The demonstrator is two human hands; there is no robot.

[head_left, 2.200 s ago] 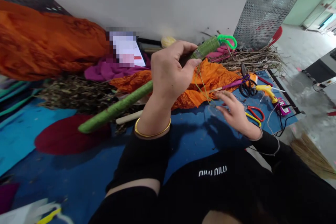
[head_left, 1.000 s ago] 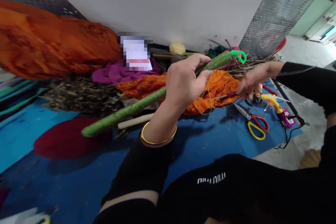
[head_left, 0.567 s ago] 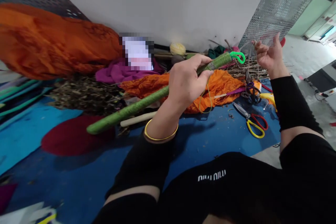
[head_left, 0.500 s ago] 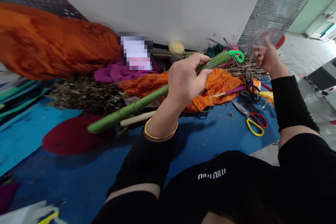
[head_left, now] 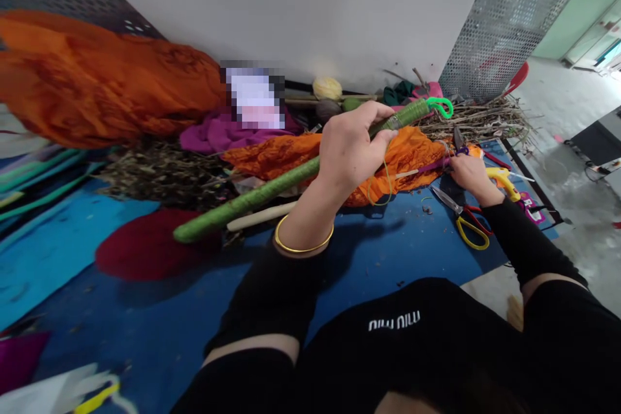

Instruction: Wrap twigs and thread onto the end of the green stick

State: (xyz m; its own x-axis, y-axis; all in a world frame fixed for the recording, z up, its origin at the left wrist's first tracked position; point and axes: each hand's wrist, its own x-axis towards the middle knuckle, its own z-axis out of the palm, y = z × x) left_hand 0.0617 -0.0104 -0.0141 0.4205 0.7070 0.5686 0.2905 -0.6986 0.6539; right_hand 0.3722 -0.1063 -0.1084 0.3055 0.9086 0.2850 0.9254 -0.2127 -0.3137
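Observation:
My left hand (head_left: 347, 152) is wrapped round a long green wrapped stick (head_left: 252, 197), held aslant above the table. A bright green loop (head_left: 440, 107) sticks out of its upper right end, and a thin green strand (head_left: 388, 184) dangles below the hand. My right hand (head_left: 469, 174) is down at a cluster of small tools on the right, fingers bent in beside dark purple handles (head_left: 458, 149); what they grip is hidden. Just below it lie scissors (head_left: 473, 236) with one red and one yellow handle, blades pointing up left.
Orange cloth (head_left: 412, 142) and dry twigs (head_left: 485, 118) lie behind the stick. A dark red round piece (head_left: 140, 249) rests on the blue table (head_left: 310, 310) at left, near dried plant matter (head_left: 160, 171). A yellow glue gun (head_left: 507, 184) lies near the right edge.
My right hand has come down from the air above the twigs to the tools by the scissors. My left hand still holds the green stick, nearly unmoved.

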